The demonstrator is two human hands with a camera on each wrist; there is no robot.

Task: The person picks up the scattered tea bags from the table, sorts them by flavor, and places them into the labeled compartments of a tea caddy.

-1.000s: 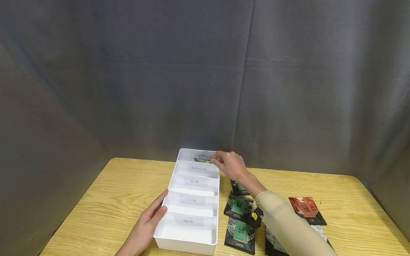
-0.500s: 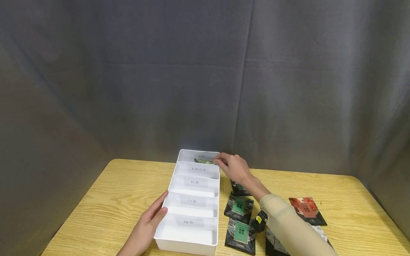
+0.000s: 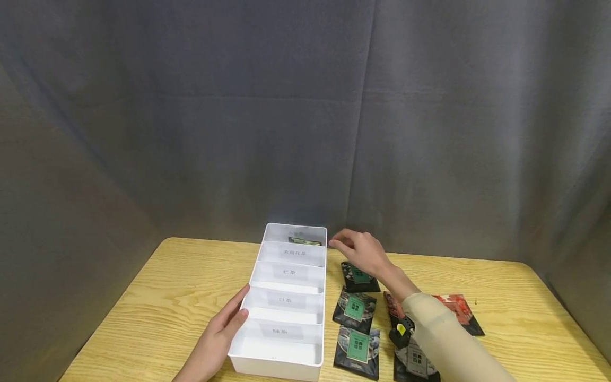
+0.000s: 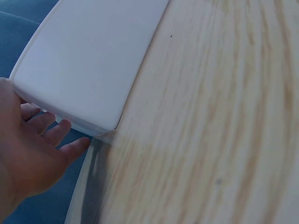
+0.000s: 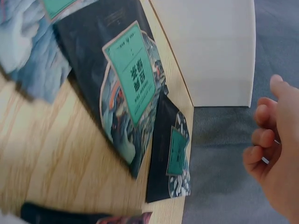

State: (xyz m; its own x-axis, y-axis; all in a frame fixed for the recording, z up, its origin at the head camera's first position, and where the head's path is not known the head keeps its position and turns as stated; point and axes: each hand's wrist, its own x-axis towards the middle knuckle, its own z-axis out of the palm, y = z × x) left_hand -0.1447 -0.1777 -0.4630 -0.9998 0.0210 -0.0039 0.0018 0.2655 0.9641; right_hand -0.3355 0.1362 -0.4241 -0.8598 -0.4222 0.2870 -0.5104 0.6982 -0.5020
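Note:
In the head view my left hand rests against the left wall of a long white divided box, its index finger and thumb at the rim. The left wrist view shows its other fingers loosely bent by a corner of the box. My right hand hovers just right of the box's far end, fingers loosely curled and holding nothing. A greenish tea packet lies in the farthest compartment. Below the right forearm are black tea packets with green labels, the upper one nearest the hand.
More green-labelled packets line the box's right side. Farther right lie a grey-labelled packet and a red one, partly hidden by the sleeve. Printed labels mark the compartments. A grey curtain stands behind the wooden table.
My right hand has drawn back to the right from the far compartment, leaving the greenish packet inside. More packets show beside the forearm. My left hand has stayed at the box.

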